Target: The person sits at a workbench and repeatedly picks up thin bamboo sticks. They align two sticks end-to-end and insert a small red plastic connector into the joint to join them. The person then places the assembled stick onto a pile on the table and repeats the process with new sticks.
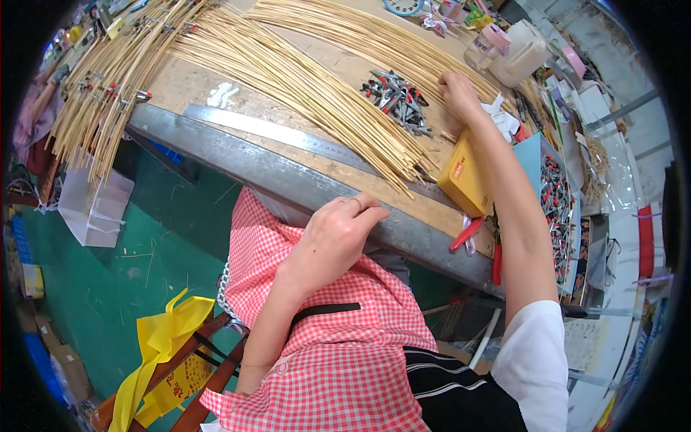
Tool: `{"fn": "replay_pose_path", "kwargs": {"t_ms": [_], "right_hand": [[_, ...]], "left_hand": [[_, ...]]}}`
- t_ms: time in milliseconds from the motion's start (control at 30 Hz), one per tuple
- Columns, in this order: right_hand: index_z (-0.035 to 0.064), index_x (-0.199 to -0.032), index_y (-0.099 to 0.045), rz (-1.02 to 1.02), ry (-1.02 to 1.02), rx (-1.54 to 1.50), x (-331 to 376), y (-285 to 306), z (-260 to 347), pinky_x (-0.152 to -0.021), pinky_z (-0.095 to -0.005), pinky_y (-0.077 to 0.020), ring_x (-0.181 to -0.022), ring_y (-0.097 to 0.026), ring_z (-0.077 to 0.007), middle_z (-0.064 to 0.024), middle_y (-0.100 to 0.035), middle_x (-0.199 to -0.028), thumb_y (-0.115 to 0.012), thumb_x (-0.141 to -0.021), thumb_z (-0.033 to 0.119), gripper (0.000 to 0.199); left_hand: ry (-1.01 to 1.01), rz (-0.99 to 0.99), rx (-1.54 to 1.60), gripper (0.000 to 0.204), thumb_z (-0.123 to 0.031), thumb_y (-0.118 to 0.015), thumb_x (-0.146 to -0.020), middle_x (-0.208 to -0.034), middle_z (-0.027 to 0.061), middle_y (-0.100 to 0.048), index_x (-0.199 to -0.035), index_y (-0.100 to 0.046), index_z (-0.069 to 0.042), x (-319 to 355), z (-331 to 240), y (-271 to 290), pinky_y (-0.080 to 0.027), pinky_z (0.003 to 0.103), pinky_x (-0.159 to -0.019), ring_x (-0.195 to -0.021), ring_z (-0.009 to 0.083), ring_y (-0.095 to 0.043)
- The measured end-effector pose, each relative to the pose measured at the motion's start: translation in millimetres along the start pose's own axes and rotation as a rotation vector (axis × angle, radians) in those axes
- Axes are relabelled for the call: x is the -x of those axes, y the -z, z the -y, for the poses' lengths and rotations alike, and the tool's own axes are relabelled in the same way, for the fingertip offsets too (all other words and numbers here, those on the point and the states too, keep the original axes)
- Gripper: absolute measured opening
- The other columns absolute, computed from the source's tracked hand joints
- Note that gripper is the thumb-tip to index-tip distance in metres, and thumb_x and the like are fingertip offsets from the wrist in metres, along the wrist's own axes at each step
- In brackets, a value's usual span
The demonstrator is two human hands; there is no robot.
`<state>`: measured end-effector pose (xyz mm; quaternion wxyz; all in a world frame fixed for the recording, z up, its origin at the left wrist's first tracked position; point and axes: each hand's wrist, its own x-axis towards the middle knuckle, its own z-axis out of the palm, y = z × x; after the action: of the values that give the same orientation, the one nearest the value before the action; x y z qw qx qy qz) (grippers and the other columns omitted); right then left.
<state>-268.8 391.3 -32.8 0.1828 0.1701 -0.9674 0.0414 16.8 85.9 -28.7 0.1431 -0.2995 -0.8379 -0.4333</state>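
Observation:
My left hand (335, 232), a ring on one finger, hovers in front of the table's metal front edge (288, 169). Its fingers are bent in toward the thumb, and whatever lies between them is hidden. My right arm stretches across the table, and my right hand (459, 92) is closed at the far bundle of thin wooden sticks (360, 30). What its fingertips grip does not show. A nearer bundle of sticks (309, 86) slants across the tabletop. Between the bundles lies a heap of small metal spring clips (398, 103) with red and black tips.
A steel ruler (266, 129) runs along the front edge. Beside my right forearm sit a yellow box (466, 173), red-handled pliers (468, 234) and a blue box of clips (554, 201). Clipped sticks (119, 86) overhang the table's left end. A plastic jug (520, 54) stands back right.

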Motion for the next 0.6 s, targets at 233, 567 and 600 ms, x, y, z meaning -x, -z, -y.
{"fn": "replay_pose_path", "kwargs": {"t_ms": [233,567,600], "right_hand": [[0.0024,-0.092,-0.064,-0.422,-0.026,-0.078,-13.6,45.1,21.9,-0.075,-0.0458,-0.0484,-0.088,-0.062,-0.0384,-0.0178,-0.065,-0.093,-0.058,-0.087,0.013,0.013],[-0.0007,-0.088,-0.067,-0.233,-0.135,-0.644,67.8,174.5,164.8,-0.057,-0.0264,-0.0408,-0.061,-0.053,-0.0104,-0.0052,-0.061,-0.07,-0.064,-0.085,0.01,0.012],[-0.0008,-0.087,-0.066,-0.143,-0.203,-0.753,92.0,179.5,185.5,-0.054,-0.0237,-0.0378,-0.06,-0.048,-0.0065,-0.002,-0.059,-0.069,-0.064,-0.085,0.008,0.01]], "left_hand": [[-0.001,-0.015,0.009,0.027,0.005,-0.059,-0.074,-0.096,0.0125,-0.063,-0.099,-0.065,-0.003,0.1,0.2,0.8,-0.051,0.039,-0.074,-0.083,0.0319,-0.062],[0.117,-0.213,0.29,0.029,0.003,-0.06,-0.084,-0.105,0.0142,-0.066,-0.113,-0.063,-0.001,-4.2,-8.5,24.7,-0.052,0.032,-0.079,-0.092,0.0246,-0.067],[0.165,-0.311,0.479,0.03,0.002,-0.06,-0.085,-0.107,0.0151,-0.065,-0.115,-0.061,0.0,-2.4,-9.9,28.2,-0.052,0.033,-0.081,-0.093,0.0245,-0.067]]}}
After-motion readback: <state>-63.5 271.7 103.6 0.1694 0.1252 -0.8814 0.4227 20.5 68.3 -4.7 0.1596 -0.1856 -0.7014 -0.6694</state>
